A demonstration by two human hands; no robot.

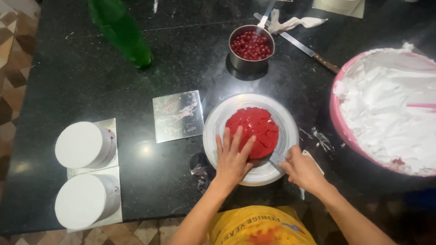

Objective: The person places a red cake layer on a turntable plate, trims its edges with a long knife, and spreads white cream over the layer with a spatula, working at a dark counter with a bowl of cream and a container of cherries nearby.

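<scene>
A round red cake layer [254, 128] lies on a silver turntable [218, 119] on the black counter. My left hand [232, 159] rests flat on the layer's near edge, fingers spread. My right hand [302, 170] grips a knife handle at the turntable's right front rim; the blade [274, 164] runs left under the red layer, mostly hidden.
Two white frosted cakes [81, 145] [84, 202] sit on silver boards at the left. A bare silver board [178, 115], a green bottle [121, 32], a steel pot of red cherries [251, 46], a long knife [309, 51], a cloth, and a pink bowl of white cream [386, 109] surround the turntable.
</scene>
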